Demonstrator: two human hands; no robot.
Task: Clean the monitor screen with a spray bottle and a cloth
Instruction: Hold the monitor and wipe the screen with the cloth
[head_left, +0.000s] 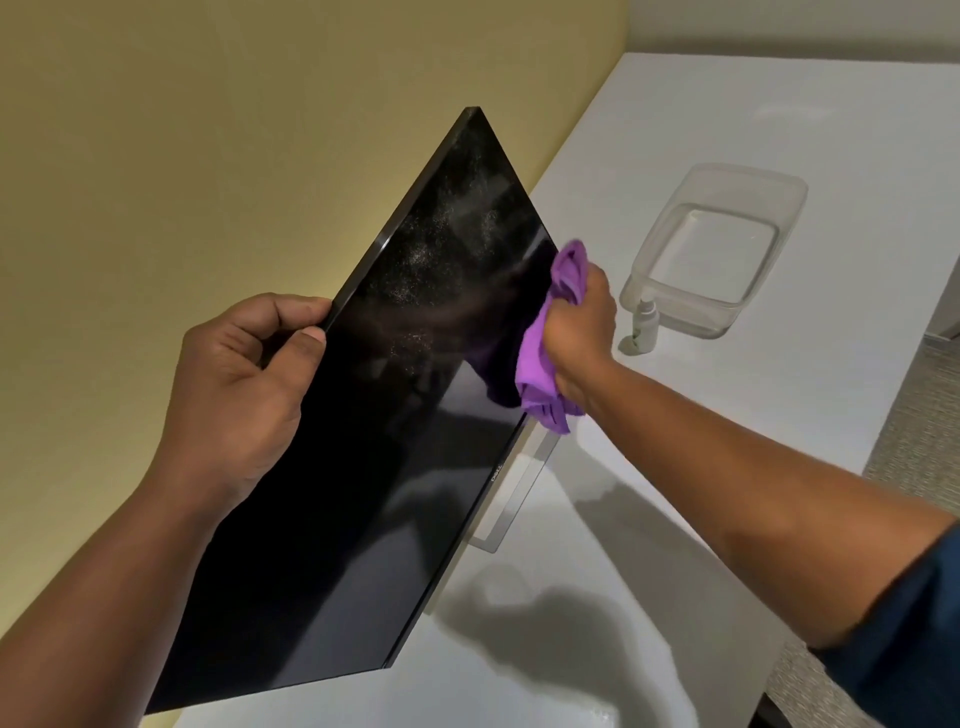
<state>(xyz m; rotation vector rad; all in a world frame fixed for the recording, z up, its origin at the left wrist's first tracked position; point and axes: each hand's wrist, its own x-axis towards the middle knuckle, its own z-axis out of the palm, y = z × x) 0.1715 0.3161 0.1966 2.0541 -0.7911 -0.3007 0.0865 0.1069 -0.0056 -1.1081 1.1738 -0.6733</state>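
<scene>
Mid-wipe: your right hand (576, 332) presses a bunched purple cloth (540, 364) against the monitor screen (363, 441); your left hand (244, 384) clamps its top edge. Spray mist remains beyond the cloth; the spray bottle (643, 325) stands just past your right hand.

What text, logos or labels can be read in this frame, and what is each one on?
"DELL": small logo on the bottom bezel of the monitor, read with some doubt because it is tiny and seen at an angle.
Spray bottle: greenish marking near its base, too small and blurred to read.
Nothing else carries text.
</scene>
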